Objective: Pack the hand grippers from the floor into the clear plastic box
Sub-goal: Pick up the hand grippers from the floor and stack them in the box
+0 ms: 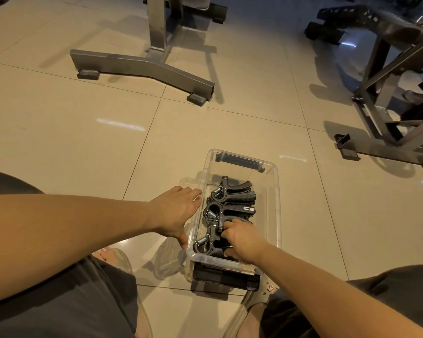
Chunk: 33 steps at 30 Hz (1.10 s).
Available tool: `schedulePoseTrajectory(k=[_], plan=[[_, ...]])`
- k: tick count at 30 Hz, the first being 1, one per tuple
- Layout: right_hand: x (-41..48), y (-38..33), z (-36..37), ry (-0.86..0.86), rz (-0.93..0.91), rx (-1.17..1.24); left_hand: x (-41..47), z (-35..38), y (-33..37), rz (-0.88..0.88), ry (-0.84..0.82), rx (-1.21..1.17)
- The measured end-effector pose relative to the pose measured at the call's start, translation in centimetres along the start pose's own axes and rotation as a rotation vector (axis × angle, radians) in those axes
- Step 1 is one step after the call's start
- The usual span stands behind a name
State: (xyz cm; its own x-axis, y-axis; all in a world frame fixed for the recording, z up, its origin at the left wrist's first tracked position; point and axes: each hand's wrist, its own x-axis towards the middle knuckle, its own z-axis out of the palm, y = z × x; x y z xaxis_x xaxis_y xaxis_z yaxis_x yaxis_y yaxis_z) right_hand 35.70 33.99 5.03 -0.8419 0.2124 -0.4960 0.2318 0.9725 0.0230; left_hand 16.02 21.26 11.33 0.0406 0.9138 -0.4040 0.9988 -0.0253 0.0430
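Clear rectangular plastic box (275,191) on beige tiled floor (83,132), long axis running away from viewer. Inside, black hand grippers with coiled metal springs (226,203) stacked in a row, springs toward the left wall, handles pointing right. Right hand (242,242) inside the near end, fingers curled around the nearest gripper's handle. Left hand (178,213) spread open, resting against the box's left wall, holding nothing.

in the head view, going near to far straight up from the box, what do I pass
Near latch → right hand on the nearest gripper → middle gripper → far gripper → far latch → bare floor → steel stand foot.
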Motion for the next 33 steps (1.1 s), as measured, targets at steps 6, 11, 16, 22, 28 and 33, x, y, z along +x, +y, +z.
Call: schedulePoseTrajectory(k=[6, 11, 16, 22, 28, 33], plan=[[0.1, 0.0, -2.5, 0.067, 0.117, 0.13, 0.4, -0.4, 0.1, 0.006, -0.014, 0.08], [0.7, 0.3, -7.1, 0.329, 0.314, 0.423, -0.9, -3.3, -0.7, -0.072, -0.006, 0.073], [1.1, -1.4, -13.4, 0.521, 0.329, 0.712, -4.8, -8.1, -2.4, -0.23, 0.136, -0.102], [1.4, -7.6, -22.5, 0.671, 0.115, 0.815, -14.9, -13.1, -5.5, -0.492, 0.162, -0.119], [3.0, -15.4, -29.4, 0.672, -0.151, 0.761, -26.9, -14.4, -9.6, -0.708, 0.092, -0.14], [6.4, -23.8, -32.8, 0.663, -0.303, 0.718, -35.7, -11.2, -14.5, -0.873, 0.145, -0.258]])
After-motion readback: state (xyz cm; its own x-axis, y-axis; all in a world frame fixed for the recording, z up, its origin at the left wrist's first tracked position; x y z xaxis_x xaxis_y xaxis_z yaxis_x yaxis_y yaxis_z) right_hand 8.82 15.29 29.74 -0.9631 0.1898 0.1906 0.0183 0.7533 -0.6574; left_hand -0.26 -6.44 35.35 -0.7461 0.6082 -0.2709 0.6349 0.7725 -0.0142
